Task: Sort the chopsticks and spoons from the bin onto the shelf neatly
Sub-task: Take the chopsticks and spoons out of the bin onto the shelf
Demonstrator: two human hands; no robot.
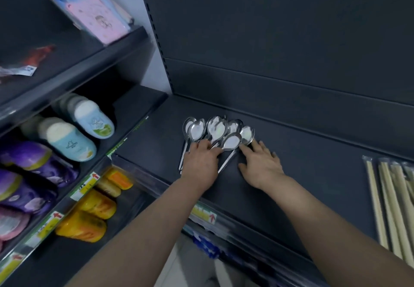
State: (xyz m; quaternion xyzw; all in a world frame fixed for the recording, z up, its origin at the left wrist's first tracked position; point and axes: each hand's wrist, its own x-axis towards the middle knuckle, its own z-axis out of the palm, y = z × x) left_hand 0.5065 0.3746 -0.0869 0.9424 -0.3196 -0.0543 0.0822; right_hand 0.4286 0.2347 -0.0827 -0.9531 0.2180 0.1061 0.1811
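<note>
Dark shelf (313, 165): left fingers (214, 150) hide spoon handles (226, 163), grip unclear; right fingers (246, 150) splayed flat.

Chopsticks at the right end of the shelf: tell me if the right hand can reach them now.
Probably yes. The right hand lies open on the shelf beside the spoons, and the chopsticks lie on the same shelf to its right, with only bare shelf between.
</note>
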